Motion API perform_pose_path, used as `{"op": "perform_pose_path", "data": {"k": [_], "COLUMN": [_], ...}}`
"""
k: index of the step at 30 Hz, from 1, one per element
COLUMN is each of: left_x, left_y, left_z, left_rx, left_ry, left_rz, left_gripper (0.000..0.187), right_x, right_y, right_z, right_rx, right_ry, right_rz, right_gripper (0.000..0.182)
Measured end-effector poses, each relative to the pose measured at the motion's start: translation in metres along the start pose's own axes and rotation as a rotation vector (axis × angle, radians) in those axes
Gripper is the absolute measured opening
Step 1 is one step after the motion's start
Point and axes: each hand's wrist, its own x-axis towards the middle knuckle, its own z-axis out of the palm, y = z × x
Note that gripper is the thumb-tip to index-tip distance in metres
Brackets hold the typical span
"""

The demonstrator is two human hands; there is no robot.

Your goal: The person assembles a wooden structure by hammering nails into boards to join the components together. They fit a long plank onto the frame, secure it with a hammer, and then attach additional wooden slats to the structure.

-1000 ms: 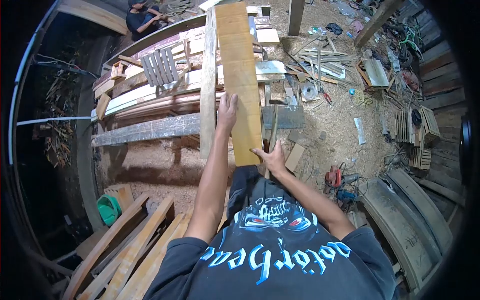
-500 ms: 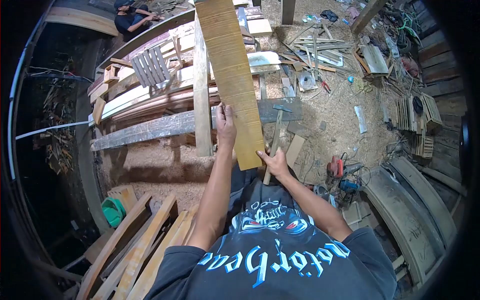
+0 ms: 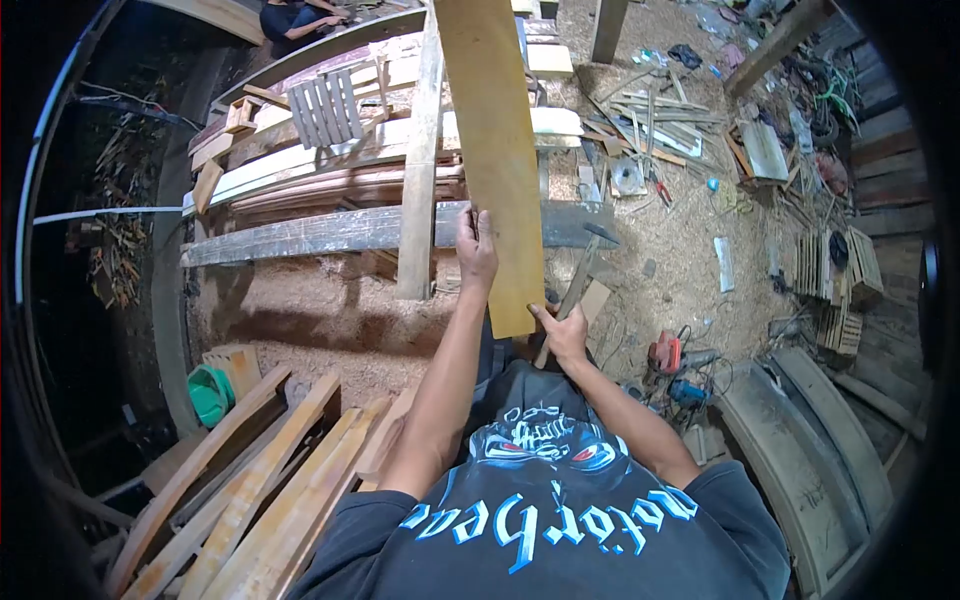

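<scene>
A long yellowish wooden board (image 3: pixel 500 170) extends away from my body, its near end just in front of my shirt. My left hand (image 3: pixel 477 245) grips the board's left edge, fingers wrapped against it. At the lower right corner, my right hand (image 3: pixel 562 333) has its thumb on the board. The same hand also holds a hammer (image 3: pixel 577 285) by its wooden handle, the metal head pointing away to the upper right. Beyond the board's left side, an upright plank (image 3: pixel 418 200) crosses a grey beam (image 3: pixel 320 236).
Curved timbers (image 3: pixel 255 480) lie at lower left beside a green container (image 3: pixel 210 394). A red power tool (image 3: pixel 665 352) and curved panels (image 3: pixel 790 460) are at right. Wood scraps (image 3: pixel 660 125) litter the floor. Another person (image 3: pixel 290 22) sits at upper left.
The board has turned over or tilted, so its face now looks smoother and paler. The hammer leans further right. The surroundings have shifted slightly in view.
</scene>
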Motion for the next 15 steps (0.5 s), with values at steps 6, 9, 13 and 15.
{"op": "perform_pose_path", "data": {"k": [6, 9, 13, 15], "left_x": [0.006, 0.004, 0.004, 0.006], "left_y": [-0.001, 0.001, 0.009, 0.013], "left_z": [0.002, -0.004, -0.001, 0.001], "left_rx": [-0.057, 0.011, 0.135, 0.122], "left_ry": [0.033, -0.009, 0.033, 0.051], "left_rz": [-0.002, 0.015, 0.116, 0.077], "left_gripper": [0.038, 0.038, 0.038, 0.039], "right_x": [0.006, 0.001, 0.005, 0.026], "right_y": [-0.006, -0.014, -0.009, 0.005], "right_z": [-0.007, -0.009, -0.018, -0.02], "right_rx": [-0.058, -0.02, 0.044, 0.003], "right_ry": [-0.137, -0.161, -0.095, 0.003], "right_rz": [0.03, -0.086, -0.087, -0.144], "right_gripper": [0.044, 0.037, 0.031, 0.027]}}
